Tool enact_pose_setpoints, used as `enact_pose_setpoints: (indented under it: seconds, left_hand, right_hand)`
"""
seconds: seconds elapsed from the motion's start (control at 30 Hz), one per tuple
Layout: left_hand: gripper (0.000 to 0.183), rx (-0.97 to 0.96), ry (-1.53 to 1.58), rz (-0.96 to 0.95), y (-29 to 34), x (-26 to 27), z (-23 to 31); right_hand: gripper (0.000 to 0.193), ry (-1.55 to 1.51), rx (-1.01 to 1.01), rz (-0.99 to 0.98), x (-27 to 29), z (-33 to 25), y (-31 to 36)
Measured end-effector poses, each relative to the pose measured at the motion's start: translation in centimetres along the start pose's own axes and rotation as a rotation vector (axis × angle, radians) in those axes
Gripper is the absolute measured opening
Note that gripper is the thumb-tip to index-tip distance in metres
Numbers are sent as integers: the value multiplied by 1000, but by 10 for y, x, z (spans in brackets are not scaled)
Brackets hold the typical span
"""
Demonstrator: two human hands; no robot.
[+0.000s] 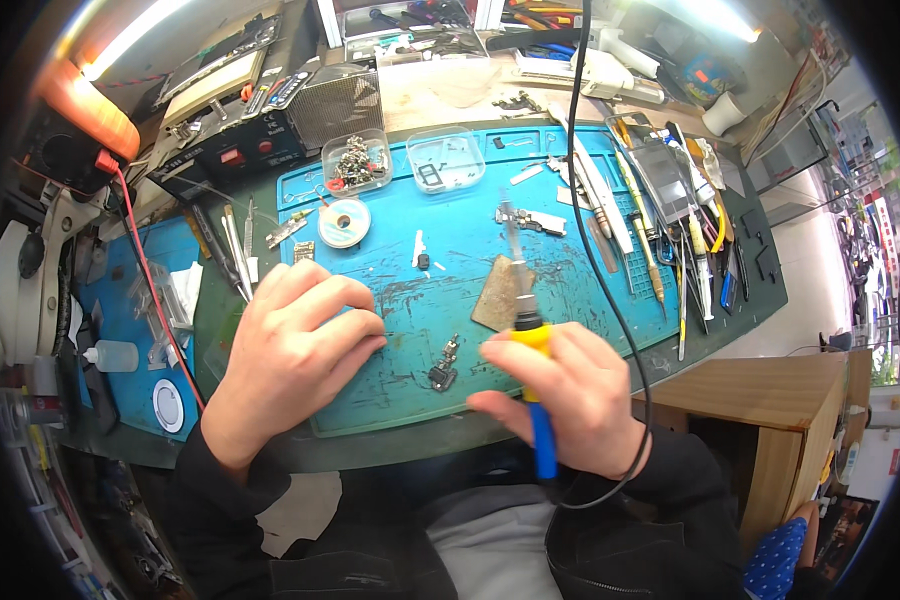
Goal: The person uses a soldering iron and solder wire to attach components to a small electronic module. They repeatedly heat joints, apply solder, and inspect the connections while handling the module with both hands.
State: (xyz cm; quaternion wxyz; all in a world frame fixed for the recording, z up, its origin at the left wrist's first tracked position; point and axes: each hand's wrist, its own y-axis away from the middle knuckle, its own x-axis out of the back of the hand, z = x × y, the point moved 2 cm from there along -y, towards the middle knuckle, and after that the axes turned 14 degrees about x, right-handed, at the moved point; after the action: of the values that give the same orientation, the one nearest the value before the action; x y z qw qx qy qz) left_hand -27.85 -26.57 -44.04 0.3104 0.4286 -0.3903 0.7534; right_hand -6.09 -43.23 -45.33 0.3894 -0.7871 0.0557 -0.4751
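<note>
My right hand (595, 400) grips a soldering iron (533, 340) with a yellow and blue handle, its metal shaft pointing away from me above a worn brown square pad (498, 295). The shaft's far end is blurred over a small electronic part with a silver piece (542, 221). On the blue mat (400, 290), my left hand (300, 340) rests with its fingers curled and pressed together; whatever they may pinch is hidden. Between my hands lies a small dark circuit part (442, 374). Farther off are a white sliver and a little black piece (423, 260).
A solder reel (344, 222) stands near two clear plastic boxes, one holding metal bits (358, 165). Tweezers and pens (235, 245) lie left; brushes and a syringe (701, 270) lie right. A black cable (595, 265) hangs across the right side. A wooden cabinet (760, 395) stands right.
</note>
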Motion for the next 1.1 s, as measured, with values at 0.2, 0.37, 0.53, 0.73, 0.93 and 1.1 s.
enact_pose_setpoints:
  seconds: [0.2, 0.37, 0.53, 0.73, 0.93, 1.1]
  left_hand:
    - [19, 162, 252, -15, 7, -4, 4]
    - [23, 127, 273, 6, 7, -6, 11]
    - [22, 138, 285, 33, 6, -8, 11]
    - [19, 137, 295, 50, 3, -2, 15]
    - [22, 129, 308, 8, 8, -10, 21]
    - [22, 94, 297, 22, 6, -16, 24]
  right_hand:
    - [55, -68, -108, -89, -20, -4, -18]
    - [56, -201, -58, -74, -20, 12, -17]
    - [49, -90, -86, -79, -18, 4, -20]
    - [48, -212, -61, -51, -22, 20, -19]
    - [49, -295, -23, 79, 4, 20, -11]
    - [51, -545, -385, 228, 35, 4, 29]
